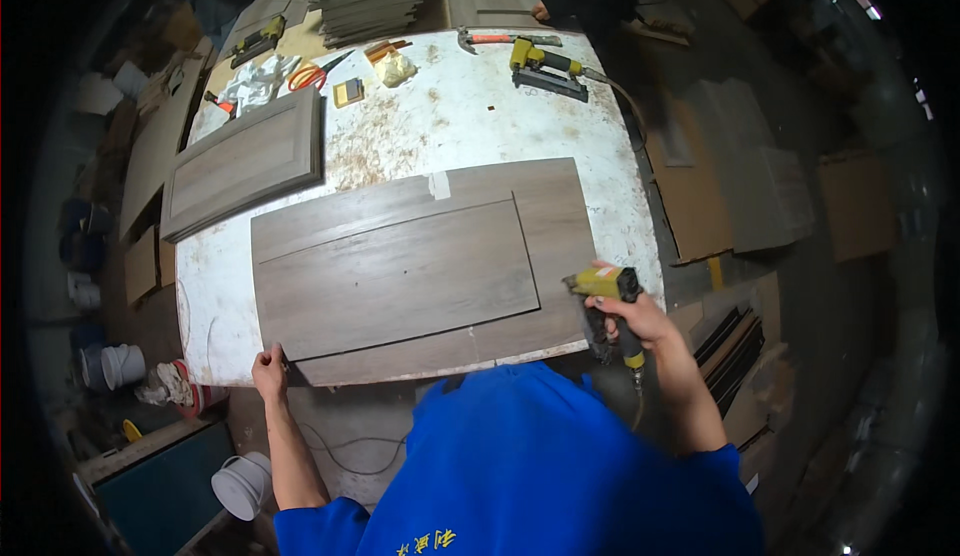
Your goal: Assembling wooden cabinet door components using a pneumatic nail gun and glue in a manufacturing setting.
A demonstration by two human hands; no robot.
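Note:
A grey wood-grain cabinet door (420, 266), with a recessed centre panel, lies on the white worktable (400, 126) in front of me. A small pale patch marks its far rail. At its near left corner my left hand (270, 372) is closed, fingers pinching the edge. My right hand (640, 318) grips a yellow-green and black nail gun (606, 281) by its handle. The gun's nose is over the door's right end, close to the near right corner; whether it touches the wood I cannot tell. An air hose hangs from the handle.
Stacked doors (245, 161) lie at left. Farther back are a second nail gun (548, 68), a hammer (510, 39), orange-handled scissors (307, 77) and a panel pile (370, 1). Another person's hand (540, 10) shows at the far edge. White buckets (242, 486) stand on the floor at left.

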